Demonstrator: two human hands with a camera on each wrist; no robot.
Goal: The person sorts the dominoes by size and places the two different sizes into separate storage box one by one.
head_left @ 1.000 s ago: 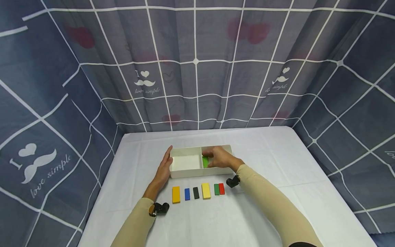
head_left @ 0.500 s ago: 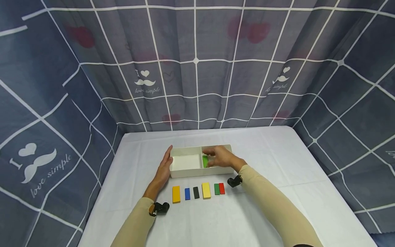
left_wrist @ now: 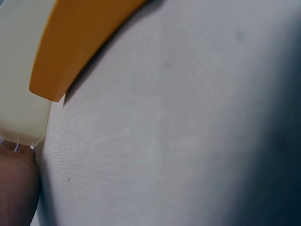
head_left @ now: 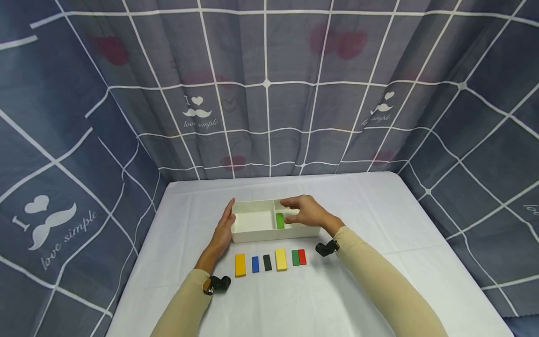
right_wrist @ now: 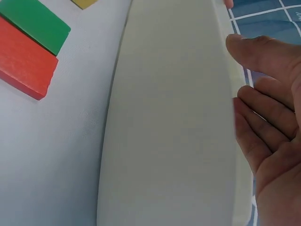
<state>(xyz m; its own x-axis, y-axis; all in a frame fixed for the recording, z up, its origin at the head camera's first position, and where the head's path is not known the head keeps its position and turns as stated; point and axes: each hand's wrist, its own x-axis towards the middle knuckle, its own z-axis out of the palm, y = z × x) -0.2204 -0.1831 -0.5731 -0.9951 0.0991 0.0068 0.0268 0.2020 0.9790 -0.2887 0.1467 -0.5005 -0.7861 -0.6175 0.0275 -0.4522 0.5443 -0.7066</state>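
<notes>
A cream-white two-compartment box [head_left: 254, 236] lies lengthwise across the table. In its right compartment a light green block [head_left: 280, 221] rests against the divider. My right hand [head_left: 310, 211] is over that compartment, thumb and fingers spread apart with nothing between them, just right of the block. In the right wrist view the right hand [right_wrist: 273, 94] shows beyond the box wall [right_wrist: 169, 117], which hides the block. My left hand [head_left: 223, 230] lies along the box's left end with straight fingers touching it. The left wrist view shows only part of the left hand [left_wrist: 16, 183] at the box corner.
In front of the box stands a row of blocks: orange [head_left: 240, 265], blue [head_left: 255, 264], black [head_left: 267, 262], yellow [head_left: 280, 260], dark green [head_left: 295, 258] and red [head_left: 302, 257]. The last two sit side by side. A dark checked curtain [head_left: 269, 112] surrounds the white table.
My right hand has let go of the light green block and moved slightly right, its fingers spreading. The block stays by the divider. My left hand has not moved.
</notes>
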